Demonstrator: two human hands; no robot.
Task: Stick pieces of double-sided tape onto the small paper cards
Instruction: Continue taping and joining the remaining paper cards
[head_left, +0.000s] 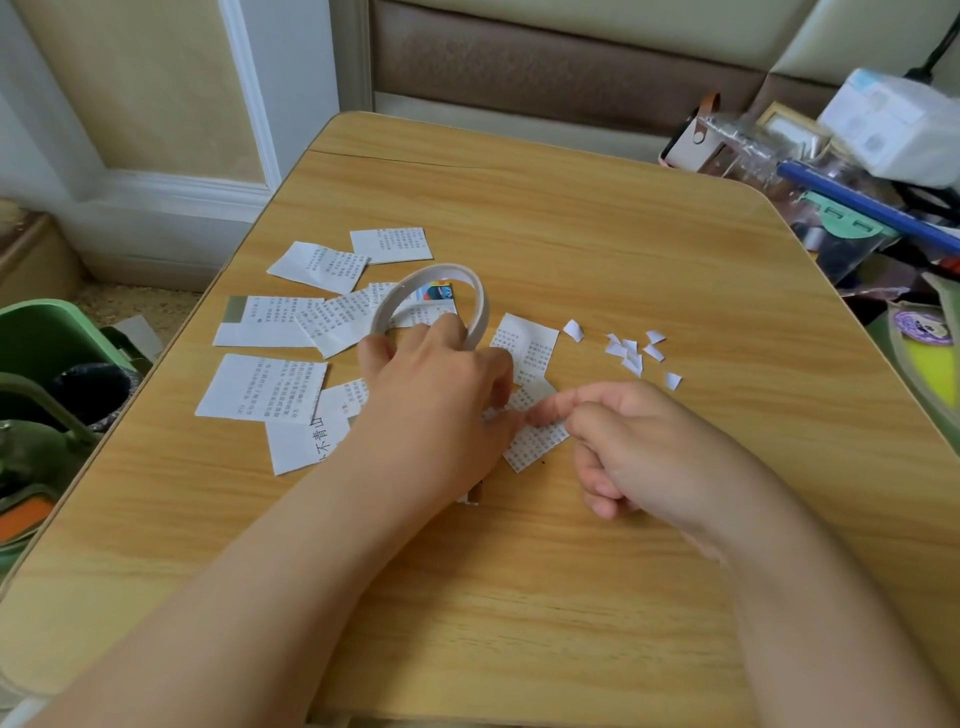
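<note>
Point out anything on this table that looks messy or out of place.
Small white paper scraps lie scattered right of the printed cards, likely peeled tape backing. The cards overlap in a loose, crooked spread. Nothing looks damaged.

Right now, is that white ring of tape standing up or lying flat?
Standing up, tilted. The tape roll rises on edge above the paper cards, with cards visible through its hoop; the left hand holds it.

cards at 9 to 11 o'clock of the left hand (436, 395): small printed Chinese columns, too fine to read | card at 8 o'clock (306, 441): large characters "不青山" legible, first character cut off | other labels: unreadable
</note>
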